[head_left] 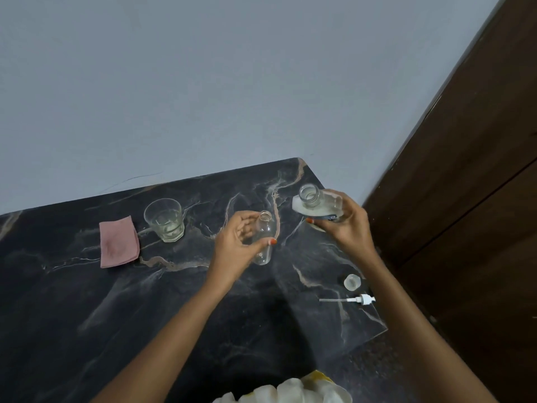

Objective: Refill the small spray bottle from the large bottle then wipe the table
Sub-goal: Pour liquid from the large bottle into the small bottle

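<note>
Dark marble table [87,315]: small bottle [263,242] inside left fingers [247,225], uncapped.

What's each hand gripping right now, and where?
Left hand grips the small clear uncapped bottle around its body. Right hand holds the larger clear open bottle, tilted, around its lower body.

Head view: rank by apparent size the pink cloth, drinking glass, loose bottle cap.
1. and 2. Pink cloth and drinking glass look alike; not ranked.
3. Loose bottle cap, clearly smallest, though nearer the camera.
</note>
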Demonstrator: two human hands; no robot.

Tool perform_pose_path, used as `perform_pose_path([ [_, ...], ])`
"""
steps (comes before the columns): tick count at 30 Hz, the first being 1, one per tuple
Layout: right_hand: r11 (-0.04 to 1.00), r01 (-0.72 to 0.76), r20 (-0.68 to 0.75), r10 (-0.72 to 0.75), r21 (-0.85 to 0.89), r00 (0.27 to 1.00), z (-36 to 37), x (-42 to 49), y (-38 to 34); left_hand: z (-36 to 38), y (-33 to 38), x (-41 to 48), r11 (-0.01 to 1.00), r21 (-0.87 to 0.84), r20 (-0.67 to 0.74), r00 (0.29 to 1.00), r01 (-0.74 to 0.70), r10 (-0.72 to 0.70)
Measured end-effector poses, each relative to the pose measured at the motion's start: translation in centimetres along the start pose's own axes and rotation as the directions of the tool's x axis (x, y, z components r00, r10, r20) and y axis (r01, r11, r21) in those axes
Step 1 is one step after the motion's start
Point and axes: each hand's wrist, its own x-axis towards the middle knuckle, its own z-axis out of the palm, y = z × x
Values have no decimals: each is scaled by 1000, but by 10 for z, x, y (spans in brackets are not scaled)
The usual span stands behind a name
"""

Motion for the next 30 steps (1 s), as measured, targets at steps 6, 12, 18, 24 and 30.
perform_pose_path([
  [6, 984, 95, 22, -92, -149, 995, -2, 15, -14, -1, 14, 3, 998, -29, -2, 999, -47, 47],
  [12, 914, 230, 76, -218, -335, 973, -4, 22, -22, -2, 22, 3, 997, -42, 5, 997, -70, 71],
  [18, 809, 354, 154, -320, -470, 935, -7, 28, -24, -2, 26, 2, 996, -40, 17, 997, -76, 77],
  [24, 731, 414, 189, -374, -542, 908, -8, 29, -28, -2, 26, 0, 997, -32, 5, 997, -76, 76],
  [30, 665, 461, 218, -418, -588, 882, -7, 32, -33, -2, 28, 0, 997, -32, -1, 997, -77, 77],
])
